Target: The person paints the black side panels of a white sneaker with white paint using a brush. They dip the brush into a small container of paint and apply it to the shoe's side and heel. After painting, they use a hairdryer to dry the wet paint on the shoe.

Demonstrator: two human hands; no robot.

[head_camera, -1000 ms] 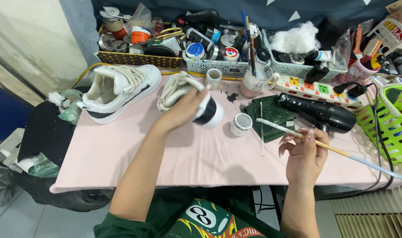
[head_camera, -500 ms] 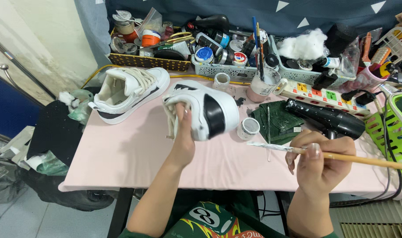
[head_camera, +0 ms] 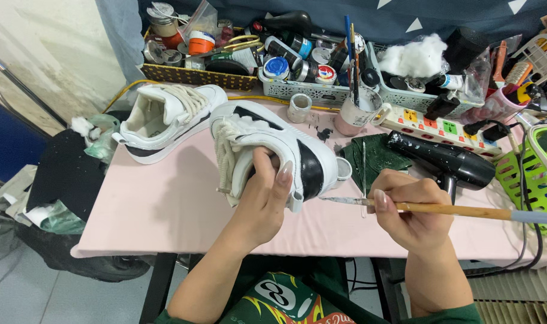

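Note:
My left hand (head_camera: 262,198) grips a white sneaker with a black side panel (head_camera: 273,150), holding it on its side above the pink table (head_camera: 165,210), laces to the left. My right hand (head_camera: 408,210) pinches a long wooden-handled paintbrush (head_camera: 441,209); its thin tip points left and sits just short of the sneaker's heel end. A second white and black sneaker (head_camera: 165,120) lies on the table to the left, apart from both hands.
A small open paint pot (head_camera: 343,169), a dark green cloth (head_camera: 375,157) and a black hair dryer (head_camera: 444,161) lie behind the right hand. Baskets of paint jars (head_camera: 303,66), a brush cup (head_camera: 354,114), a power strip (head_camera: 441,126) and a green basket (head_camera: 540,174) line the back and right.
The left hand lifted the sneaker nearer and turned it, heel end toward the brush. The right hand swung the brush leftward until its tip came close to the shoe.

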